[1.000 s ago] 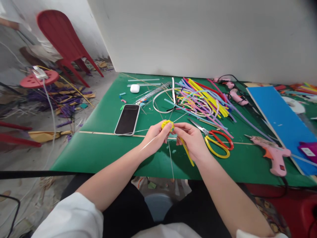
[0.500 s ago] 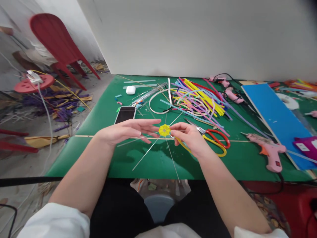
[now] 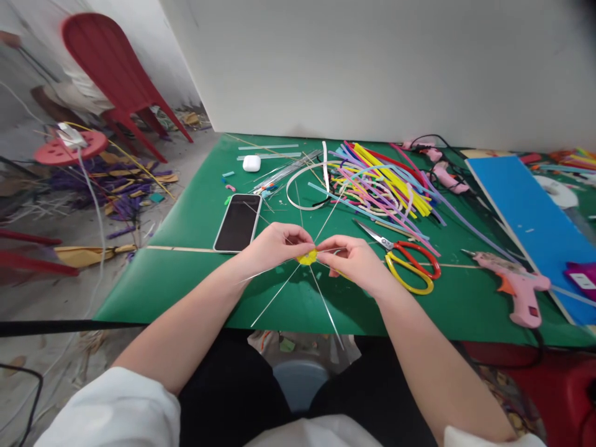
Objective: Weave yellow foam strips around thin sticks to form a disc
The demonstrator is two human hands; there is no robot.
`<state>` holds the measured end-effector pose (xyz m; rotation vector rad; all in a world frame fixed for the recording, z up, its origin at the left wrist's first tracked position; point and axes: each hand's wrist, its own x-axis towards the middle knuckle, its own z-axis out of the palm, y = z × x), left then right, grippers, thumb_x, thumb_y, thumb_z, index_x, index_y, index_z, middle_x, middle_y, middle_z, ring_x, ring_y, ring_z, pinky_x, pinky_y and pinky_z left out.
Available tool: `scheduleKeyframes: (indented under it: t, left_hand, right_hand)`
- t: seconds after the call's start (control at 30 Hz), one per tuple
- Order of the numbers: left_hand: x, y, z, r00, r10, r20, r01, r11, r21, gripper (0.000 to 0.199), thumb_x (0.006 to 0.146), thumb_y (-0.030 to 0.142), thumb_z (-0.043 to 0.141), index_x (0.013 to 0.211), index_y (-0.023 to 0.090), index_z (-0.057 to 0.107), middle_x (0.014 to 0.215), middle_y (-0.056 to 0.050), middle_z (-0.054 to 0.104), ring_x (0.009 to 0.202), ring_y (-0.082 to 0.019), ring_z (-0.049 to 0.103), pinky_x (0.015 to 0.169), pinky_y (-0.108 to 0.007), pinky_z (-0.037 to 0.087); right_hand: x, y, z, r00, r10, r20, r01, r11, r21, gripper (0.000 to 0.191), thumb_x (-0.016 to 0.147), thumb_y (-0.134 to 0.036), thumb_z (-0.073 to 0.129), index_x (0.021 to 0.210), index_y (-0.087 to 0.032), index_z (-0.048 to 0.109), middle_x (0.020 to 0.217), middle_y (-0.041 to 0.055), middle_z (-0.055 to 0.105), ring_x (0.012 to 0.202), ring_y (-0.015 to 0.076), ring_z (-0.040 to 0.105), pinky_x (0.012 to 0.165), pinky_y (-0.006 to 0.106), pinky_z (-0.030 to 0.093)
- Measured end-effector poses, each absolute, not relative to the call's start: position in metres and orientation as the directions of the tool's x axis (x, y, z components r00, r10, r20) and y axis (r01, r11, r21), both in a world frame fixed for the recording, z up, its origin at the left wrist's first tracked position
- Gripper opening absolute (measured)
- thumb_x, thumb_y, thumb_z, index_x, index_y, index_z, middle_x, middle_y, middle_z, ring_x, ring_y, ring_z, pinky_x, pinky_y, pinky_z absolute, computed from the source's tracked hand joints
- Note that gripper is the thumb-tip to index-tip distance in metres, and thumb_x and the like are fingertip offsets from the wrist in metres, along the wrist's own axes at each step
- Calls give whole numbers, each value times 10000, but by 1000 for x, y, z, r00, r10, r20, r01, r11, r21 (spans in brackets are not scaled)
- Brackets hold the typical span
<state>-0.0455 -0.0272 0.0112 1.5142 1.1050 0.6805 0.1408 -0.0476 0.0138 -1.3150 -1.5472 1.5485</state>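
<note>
A small yellow woven disc (image 3: 307,257) with several thin pale spokes radiating from it is held above the table's front part. My left hand (image 3: 278,245) pinches its left edge between thumb and fingers. On the other side, my right hand (image 3: 350,256) grips the right edge, and a yellow strip trails beneath those fingers. The fingertips of both hands nearly meet over the disc and hide part of it. Scissors (image 3: 399,253) with one red and one yellow handle lie just right of my right hand, blades parted. A phone (image 3: 238,223) rests left of my left hand.
Colourful pipe-cleaner-like strips (image 3: 382,180) are heaped at the back. A pink glue gun (image 3: 516,285) lies right, near a blue board (image 3: 526,230). A white earbud case (image 3: 251,163) sits back left. A red chair (image 3: 109,62) with a seated person stands beyond the green table (image 3: 153,279).
My left hand has gone from spread fingers beside the disc to pinching its left edge. The phone is now uncovered. The view has shifted slightly; my right hand still grips the disc.
</note>
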Motion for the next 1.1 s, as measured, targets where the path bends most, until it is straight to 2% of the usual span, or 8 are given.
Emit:
scheduleKeyframes:
  t: [0.17, 0.27, 0.37, 0.47, 0.63, 0.8, 1.1]
  left_hand:
    - [-45, -32, 14, 311, 946, -92, 239, 16, 971, 189, 687, 308, 662, 758, 135, 641, 664, -8, 643, 593, -93, 583, 555, -196, 470]
    - [-44, -33, 14, 358, 922, -147, 208, 75, 975, 217, 684, 320, 668, 804, 140, 653, 681, -12, 659, 611, -99, 600, 580, -206, 496]
    - [-43, -33, 13, 411, 888, -207, 181, 143, 973, 222, 680, 327, 672, 783, 131, 660, 678, -22, 668, 601, -108, 611, 592, -229, 519]
    - [-42, -35, 13, 357, 919, -166, 154, 117, 981, 208, 671, 318, 678, 754, 128, 661, 672, -21, 670, 594, -112, 617, 593, -233, 525]
    - [-41, -38, 17, 263, 962, -68, 153, 28, 988, 200, 674, 315, 675, 745, 128, 670, 683, -26, 676, 629, -128, 628, 605, -234, 527]
    - [-39, -40, 15, 281, 958, -53, 148, 12, 989, 216, 688, 333, 664, 756, 128, 666, 693, -28, 673, 643, -135, 628, 624, -256, 536]
    - [-38, -41, 14, 309, 950, -48, 62, 31, 998, 213, 704, 325, 659, 777, 128, 626, 692, -20, 646, 609, -115, 604, 565, -243, 535]
  right_hand:
    - [143, -46, 13, -383, 890, -249, 216, -176, -960, 251, 685, -361, 642, 838, -163, 661, 661, 0, 612, 494, 74, 516, 486, 212, 451]
    - [144, -45, 13, -331, 921, -206, 210, -141, -968, 199, 696, -342, 627, 768, -159, 659, 624, -11, 586, 499, 76, 510, 488, 213, 437]
    - [143, -45, 11, -281, 943, -179, 203, -124, -971, 185, 704, -307, 619, 819, -168, 658, 627, -14, 586, 494, 77, 503, 482, 215, 428]
    - [143, -46, 11, -261, 961, -89, 196, -37, -980, 185, 728, -291, 603, 871, -188, 659, 638, -16, 592, 489, 75, 493, 470, 208, 417]
    - [145, -51, 18, -293, 956, 26, 272, 109, -956, 165, 769, -326, 571, 803, -198, 669, 619, -10, 588, 492, 88, 491, 450, 211, 393]
    - [151, -53, 28, -351, 936, -11, 341, 117, -933, 152, 770, -328, 568, 789, -210, 663, 618, -12, 592, 499, 98, 513, 473, 223, 406]
    - [152, -57, 30, -371, 928, -21, 351, 119, -929, 152, 770, -336, 568, 790, -212, 654, 634, -13, 588, 521, 100, 514, 497, 224, 419]
